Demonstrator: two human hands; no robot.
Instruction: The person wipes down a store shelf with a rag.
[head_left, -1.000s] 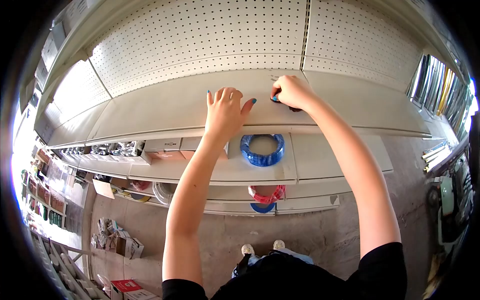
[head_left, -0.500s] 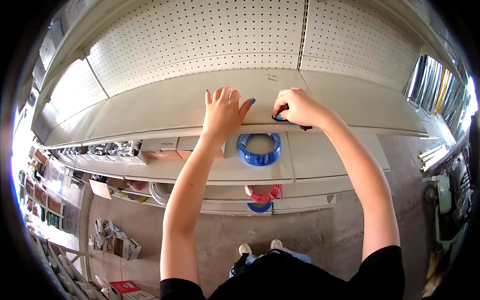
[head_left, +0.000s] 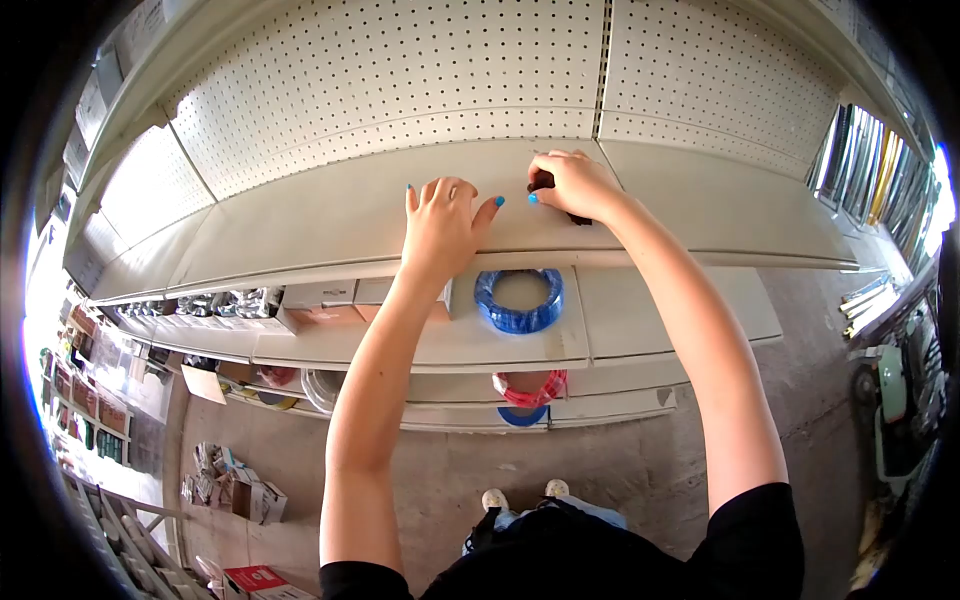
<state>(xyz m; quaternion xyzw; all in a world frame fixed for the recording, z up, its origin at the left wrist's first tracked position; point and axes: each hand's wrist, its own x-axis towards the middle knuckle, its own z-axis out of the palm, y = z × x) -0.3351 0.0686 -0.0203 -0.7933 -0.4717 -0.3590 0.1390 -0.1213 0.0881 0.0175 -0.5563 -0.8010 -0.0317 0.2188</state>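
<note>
My left hand (head_left: 440, 222) rests palm down on the top shelf (head_left: 310, 222), with its fingers and thumb apart and nothing held. To its right, my right hand (head_left: 572, 184) is closed around a dark cloth (head_left: 581, 219) against the same shelf. Part of the cloth sticks out under the palm, and the rest is hidden by the fingers. Faint dark marks show on the shelf near the back edge, close to my right hand. Below the shelf's front edge, a blue coil (head_left: 519, 318) lies on the second shelf.
A perforated back panel (head_left: 400, 70) rises behind the shelf. Lower down are cardboard boxes (head_left: 325, 293), a red coil (head_left: 530, 393) and another blue coil (head_left: 523, 416). An open carton (head_left: 258, 500) stands on the floor at left. Long bars (head_left: 865, 170) stand at right.
My right hand first came toward the shelf's front edge with the dark cloth, then moved back toward the panel and slightly left. My left hand has stayed almost in place.
</note>
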